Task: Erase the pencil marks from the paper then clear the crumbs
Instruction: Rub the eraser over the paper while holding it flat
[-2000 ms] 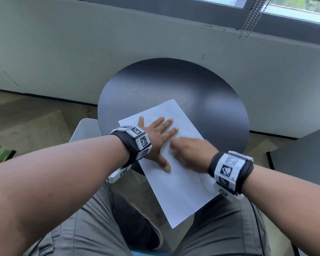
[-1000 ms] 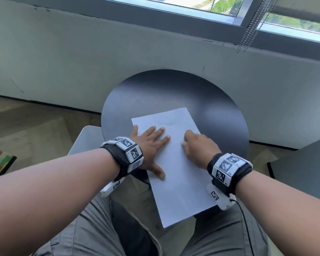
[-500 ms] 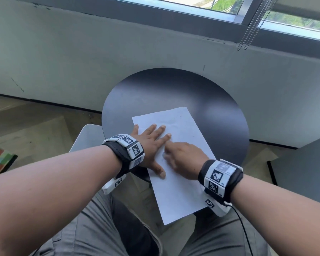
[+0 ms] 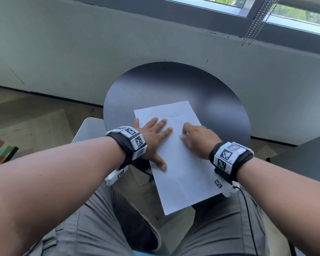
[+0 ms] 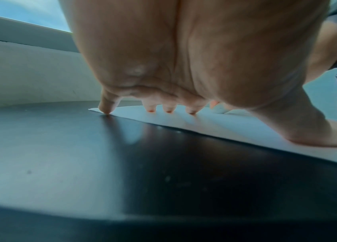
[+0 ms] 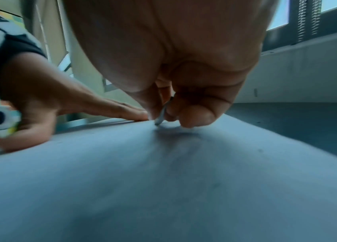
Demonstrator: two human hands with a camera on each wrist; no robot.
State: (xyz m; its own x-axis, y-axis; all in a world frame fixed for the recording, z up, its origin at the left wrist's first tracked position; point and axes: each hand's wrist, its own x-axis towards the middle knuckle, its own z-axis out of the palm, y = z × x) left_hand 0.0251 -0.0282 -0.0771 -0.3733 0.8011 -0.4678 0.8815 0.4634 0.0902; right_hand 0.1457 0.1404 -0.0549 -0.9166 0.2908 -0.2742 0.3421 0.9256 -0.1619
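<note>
A white sheet of paper (image 4: pixel 183 174) lies on a round black table (image 4: pixel 220 100), its near end hanging over the table's edge above my lap. My left hand (image 4: pixel 153 135) lies flat on the sheet's left side, fingers spread and straight, holding it down; in the left wrist view the fingertips (image 5: pixel 168 109) press on the paper (image 5: pixel 236 129). My right hand (image 4: pixel 198 137) is curled beside it and pinches a small white eraser (image 6: pixel 161 117) whose tip touches the paper (image 6: pixel 163 180). Faint pencil marks show near the sheet's far end.
A grey wall (image 4: pixel 118 43) under a window stands just behind the table. A white chair seat (image 4: pixel 89 130) is at the table's left. A second dark tabletop (image 4: pixel 310 163) lies to the right. Bead chains (image 4: pixel 255 21) hang from the blind.
My right hand with the eraser has gone back and forth across the sheet, and now sits farther up and right than half a second ago. The left hand has stayed flat on the paper.
</note>
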